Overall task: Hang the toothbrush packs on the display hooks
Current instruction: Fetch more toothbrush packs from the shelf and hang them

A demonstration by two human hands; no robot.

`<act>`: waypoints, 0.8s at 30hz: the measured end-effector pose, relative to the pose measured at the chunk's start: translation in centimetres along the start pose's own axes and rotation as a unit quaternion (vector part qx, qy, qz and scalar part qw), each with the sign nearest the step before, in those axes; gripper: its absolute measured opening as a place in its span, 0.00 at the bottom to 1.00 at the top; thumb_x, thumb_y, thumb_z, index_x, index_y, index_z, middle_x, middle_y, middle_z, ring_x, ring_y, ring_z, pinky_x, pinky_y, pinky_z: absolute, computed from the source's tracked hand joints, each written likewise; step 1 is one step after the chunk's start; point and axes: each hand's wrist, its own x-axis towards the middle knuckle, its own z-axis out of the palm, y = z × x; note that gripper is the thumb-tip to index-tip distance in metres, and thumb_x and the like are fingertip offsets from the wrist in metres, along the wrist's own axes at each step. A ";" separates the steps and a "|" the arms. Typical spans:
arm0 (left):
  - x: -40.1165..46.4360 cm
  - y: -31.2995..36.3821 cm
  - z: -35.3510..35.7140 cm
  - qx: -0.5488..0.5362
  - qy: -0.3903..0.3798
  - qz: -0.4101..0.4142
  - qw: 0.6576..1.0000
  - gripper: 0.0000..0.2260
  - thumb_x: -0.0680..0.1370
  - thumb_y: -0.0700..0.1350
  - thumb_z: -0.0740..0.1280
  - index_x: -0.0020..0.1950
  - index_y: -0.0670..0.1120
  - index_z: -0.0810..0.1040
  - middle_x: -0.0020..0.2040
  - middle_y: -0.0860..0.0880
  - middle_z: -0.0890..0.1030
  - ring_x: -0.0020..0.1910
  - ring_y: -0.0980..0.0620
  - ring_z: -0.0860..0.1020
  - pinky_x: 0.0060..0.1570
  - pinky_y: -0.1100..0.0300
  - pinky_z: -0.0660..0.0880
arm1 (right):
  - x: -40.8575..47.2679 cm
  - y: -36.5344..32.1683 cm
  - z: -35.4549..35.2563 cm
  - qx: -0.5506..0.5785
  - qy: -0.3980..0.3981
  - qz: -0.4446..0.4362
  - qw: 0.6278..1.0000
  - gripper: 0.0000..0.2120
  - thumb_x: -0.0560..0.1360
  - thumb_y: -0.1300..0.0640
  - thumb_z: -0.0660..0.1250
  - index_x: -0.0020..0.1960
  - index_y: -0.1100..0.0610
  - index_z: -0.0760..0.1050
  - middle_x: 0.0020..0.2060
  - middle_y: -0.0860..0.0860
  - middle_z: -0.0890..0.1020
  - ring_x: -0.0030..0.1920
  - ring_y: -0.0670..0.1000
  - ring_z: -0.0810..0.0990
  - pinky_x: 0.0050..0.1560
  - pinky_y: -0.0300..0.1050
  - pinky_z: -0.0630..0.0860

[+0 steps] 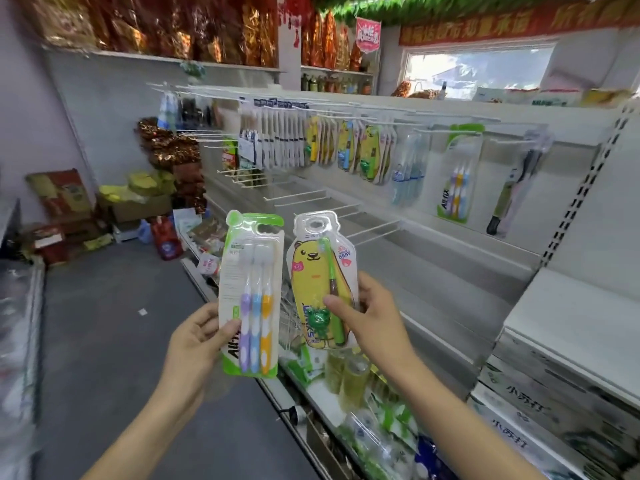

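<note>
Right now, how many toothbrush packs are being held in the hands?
2. The green three-brush pack is in the left hand; the yellow bear pack is in the right hand. Neither is on a hook yet.

**Two toothbrush packs held up before the display hooks**

A green three-brush pack (250, 299) is gripped at its lower left edge by the left hand (199, 337), thumb on the front. Just beside it, apart, a yellow bear-printed child's pack (320, 282) is pinched by the right hand (372, 313) — thumb pressed near a green frog figure on its front. Both packs are held upright, hang holes at the top. Behind them, white display hooks (372, 228) are seen bare in the lower rows, while the upper row is hung with packs — among them a matching green pack (459, 174) and matching yellow packs (370, 154). Stacked cartons (554, 403) are seen at lower right.
</note>
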 end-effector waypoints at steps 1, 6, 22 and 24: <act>1.2 -0.1 -0.5 0.001 0.003 0.002 1.000 0.14 0.70 0.41 0.69 0.55 0.41 0.80 0.48 0.43 0.86 0.41 0.52 0.85 0.39 0.64 0.81 | 1.2 0.4 0.6 0.001 -0.001 0.000 1.000 0.14 0.77 0.62 0.71 0.62 0.54 0.78 0.52 0.47 0.87 0.51 0.47 0.86 0.51 0.41 0.82; 7.9 -0.9 -2.6 -0.005 0.003 -0.004 1.000 0.09 0.74 0.37 0.68 0.54 0.38 0.79 0.45 0.40 0.86 0.38 0.50 0.85 0.35 0.63 0.81 | 8.2 2.9 3.2 0.009 0.004 -0.007 1.000 0.14 0.77 0.62 0.72 0.61 0.52 0.79 0.52 0.47 0.86 0.52 0.48 0.86 0.53 0.47 0.82; 25.6 -2.2 -5.8 0.021 -0.064 0.015 0.998 0.12 0.71 0.38 0.70 0.54 0.41 0.80 0.45 0.41 0.87 0.40 0.49 0.85 0.38 0.60 0.82 | 21.2 6.8 7.6 0.011 0.063 0.029 0.998 0.13 0.76 0.61 0.72 0.60 0.56 0.77 0.51 0.50 0.87 0.50 0.50 0.86 0.48 0.47 0.83; 27.7 -2.4 -5.9 0.022 -0.084 0.016 0.996 0.11 0.74 0.34 0.69 0.55 0.42 0.80 0.45 0.43 0.87 0.39 0.51 0.85 0.37 0.63 0.81 | 22.0 6.9 8.0 0.009 0.085 0.020 0.996 0.12 0.76 0.64 0.72 0.58 0.57 0.78 0.49 0.50 0.87 0.48 0.50 0.87 0.46 0.43 0.82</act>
